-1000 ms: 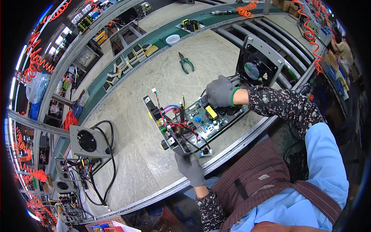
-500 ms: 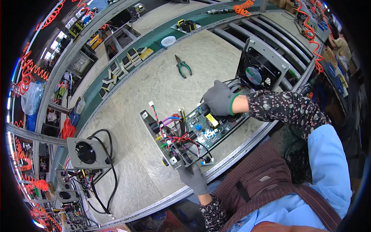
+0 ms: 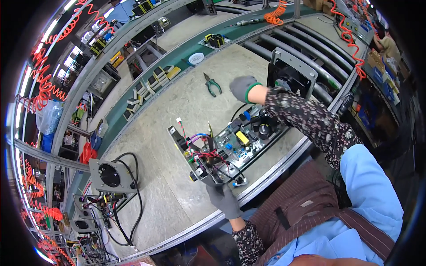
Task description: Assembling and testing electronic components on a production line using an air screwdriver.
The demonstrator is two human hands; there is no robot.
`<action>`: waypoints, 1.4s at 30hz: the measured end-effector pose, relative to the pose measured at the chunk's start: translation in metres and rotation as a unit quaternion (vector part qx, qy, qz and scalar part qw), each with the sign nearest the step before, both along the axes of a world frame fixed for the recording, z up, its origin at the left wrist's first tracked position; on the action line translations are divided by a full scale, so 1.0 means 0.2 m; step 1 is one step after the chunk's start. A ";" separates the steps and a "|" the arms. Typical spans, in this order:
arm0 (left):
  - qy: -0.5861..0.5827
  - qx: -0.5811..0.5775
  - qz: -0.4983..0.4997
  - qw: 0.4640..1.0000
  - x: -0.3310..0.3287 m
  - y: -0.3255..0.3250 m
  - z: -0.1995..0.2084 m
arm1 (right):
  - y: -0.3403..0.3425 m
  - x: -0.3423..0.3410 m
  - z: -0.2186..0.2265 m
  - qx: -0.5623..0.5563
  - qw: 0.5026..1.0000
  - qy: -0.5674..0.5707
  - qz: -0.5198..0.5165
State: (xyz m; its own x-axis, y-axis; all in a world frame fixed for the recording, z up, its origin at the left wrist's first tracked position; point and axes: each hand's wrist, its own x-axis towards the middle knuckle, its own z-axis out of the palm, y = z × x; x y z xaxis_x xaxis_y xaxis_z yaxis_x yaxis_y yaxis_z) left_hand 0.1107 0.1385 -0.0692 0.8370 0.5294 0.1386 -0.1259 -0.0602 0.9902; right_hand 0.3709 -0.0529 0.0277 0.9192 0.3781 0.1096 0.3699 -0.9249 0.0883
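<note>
A grey metal chassis with a circuit board (image 3: 237,142) and coloured wires lies on the workbench in front of me. My left hand (image 3: 224,199), in a grey glove, grips the chassis at its near corner, under the upright end panel (image 3: 186,146). Lifted off the board, my right hand (image 3: 243,88), gloved in grey with a green cuff, hovers above the bench with its fingers curled and nothing visible in it. Green-handled pliers (image 3: 212,84) lie just left of that hand. A black fan in a grey frame (image 3: 290,75) stands to its right.
Another fan unit with black cable (image 3: 111,176) sits at the left of the bench (image 3: 168,199). Metal rollers (image 3: 266,48) run behind the fan at the right. Small yellow and black parts (image 3: 151,80) and a white dish (image 3: 196,58) lie along the green conveyor strip. Orange coiled hoses hang overhead.
My right hand has lifted off the circuit board and moved away toward the pliers. My left hand keeps hold of the chassis.
</note>
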 end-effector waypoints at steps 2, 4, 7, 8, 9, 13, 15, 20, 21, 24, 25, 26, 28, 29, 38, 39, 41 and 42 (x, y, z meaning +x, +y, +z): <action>-0.011 -0.005 0.000 1.000 0.01 0.00 -0.01 | 0.00 0.06 -0.12 -0.042 0.994 0.094 0.033; 0.003 -0.007 -0.015 1.000 0.02 0.00 -0.03 | -0.03 0.08 -0.20 -0.030 0.978 0.194 0.076; 0.008 -0.032 -0.034 0.999 0.01 0.00 -0.03 | -0.05 0.08 -0.23 0.062 0.970 0.213 0.102; -0.025 0.009 -0.033 0.999 0.02 0.01 -0.06 | -0.05 0.10 -0.23 0.129 0.972 0.175 0.088; -0.026 0.009 -0.033 0.999 0.01 0.01 -0.07 | -0.06 0.11 -0.24 0.195 0.968 0.136 0.074; -0.024 -0.008 -0.007 1.000 0.01 0.01 -0.04 | 0.09 -0.04 0.14 0.532 0.817 0.179 0.135; -0.001 0.013 -0.028 1.000 0.01 0.02 -0.04 | 0.12 -0.11 0.31 0.518 0.816 0.189 0.173; -0.020 -0.045 -0.026 0.998 0.02 0.01 -0.05 | 0.11 -0.17 0.48 0.442 0.861 0.172 0.185; -0.030 -0.053 -0.019 0.998 0.02 0.01 -0.04 | 0.10 -0.18 0.48 0.419 0.875 0.147 0.193; -0.012 -0.032 -0.015 0.999 0.02 0.01 -0.02 | 0.04 -0.17 0.40 0.273 0.949 0.080 0.138; -0.013 -0.031 -0.022 0.999 0.01 0.01 -0.02 | 0.01 -0.17 0.34 0.229 0.965 0.071 0.104; 0.000 -0.038 -0.035 0.999 0.01 0.02 -0.03 | 0.00 -0.17 0.27 0.113 0.988 0.070 0.075; 0.015 -0.038 -0.043 0.998 0.01 0.02 -0.03 | -0.04 -0.19 0.16 -0.007 0.991 0.128 0.040; 0.015 -0.036 -0.045 0.998 0.01 0.02 -0.02 | -0.06 -0.21 0.13 -0.010 0.989 0.148 0.016; 0.042 -0.042 -0.005 0.998 -0.01 -0.01 0.01 | -0.15 -0.23 0.05 0.114 0.975 0.187 -0.034; 0.042 -0.057 0.003 0.998 -0.01 -0.01 0.01 | -0.15 -0.24 0.04 0.118 0.974 0.190 -0.037; 0.047 -0.039 -0.007 0.998 -0.01 -0.02 0.03 | -0.15 -0.24 0.03 0.148 0.975 0.150 -0.064; 0.046 -0.047 0.005 0.998 -0.01 -0.03 0.03 | -0.16 -0.25 0.03 0.158 0.975 0.145 -0.056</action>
